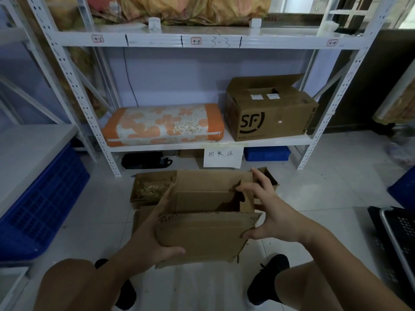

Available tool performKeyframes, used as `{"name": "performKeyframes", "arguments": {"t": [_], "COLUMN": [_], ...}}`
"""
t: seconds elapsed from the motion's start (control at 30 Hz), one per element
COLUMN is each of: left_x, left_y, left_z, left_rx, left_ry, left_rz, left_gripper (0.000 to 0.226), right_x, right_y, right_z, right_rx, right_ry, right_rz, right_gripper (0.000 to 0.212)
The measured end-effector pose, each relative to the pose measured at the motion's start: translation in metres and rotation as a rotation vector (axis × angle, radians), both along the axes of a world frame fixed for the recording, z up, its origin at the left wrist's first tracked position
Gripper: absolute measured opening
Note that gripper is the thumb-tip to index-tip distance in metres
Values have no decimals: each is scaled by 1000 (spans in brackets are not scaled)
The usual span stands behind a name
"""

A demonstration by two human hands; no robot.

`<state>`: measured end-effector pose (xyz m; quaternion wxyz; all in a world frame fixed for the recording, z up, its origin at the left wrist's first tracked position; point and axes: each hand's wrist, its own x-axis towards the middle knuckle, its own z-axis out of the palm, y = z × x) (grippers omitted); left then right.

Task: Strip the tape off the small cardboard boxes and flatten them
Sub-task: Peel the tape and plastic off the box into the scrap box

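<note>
Blue crate [42, 203], far left, on the floor, cut off by the frame edge. Left hand [146, 241]: grip closed round the near-left corner of the box [202, 234], thumb on its front panel. Box held above the floor, top open, flaps up; no tape can be made out. Behind it a second box [148, 189], partly hidden, contents unclear. Right hand [269, 212]: grip wide, fingers spread at the box's right edge. Shelf [224, 142] beyond carries a cushion [164, 124] and SF carton [269, 113]. Black basket [397, 234], far right, cut off.
</note>
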<state>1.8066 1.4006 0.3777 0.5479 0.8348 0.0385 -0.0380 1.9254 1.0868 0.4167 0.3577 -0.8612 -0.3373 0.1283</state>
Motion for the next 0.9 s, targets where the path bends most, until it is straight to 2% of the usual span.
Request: {"name": "performKeyframes", "arguments": {"t": [0.07,0.2,0.37,0.47,0.6,0.7,0.77,0.9], "left_x": [0,0,2,4,7,10,12,15], "left_y": [1,6,-5,-7,0,2,6,20], "left_z": [-1,-7,-2,2,-6,-13,-19,-28], "left_rx": [-30,-128,-300,-325,-274,-144,-87,20], "left_ry": [11,64,3,-105,-192,-234,-185,-59], "left_rz": [1,52,134,278,340,352,306,198], "left_gripper": [108,97,91,79,95,73,63,91], "right_x": [2,2,3,0,-13,-19,-18,-14], "right_y": [0,3,11,1,-9,-5,-3,3], "right_z": [-5,-18,-34,-42,-61,-67,-67,-67], "right_rx": [80,424,621,577,452,351,327,295], "right_ry": [25,122,302,413,488,438,404,322], "right_rz": [-62,-234,-432,-385,-278,-206,-230,-277], "right_gripper": [104,107,126,120,108,105,110,112]}}
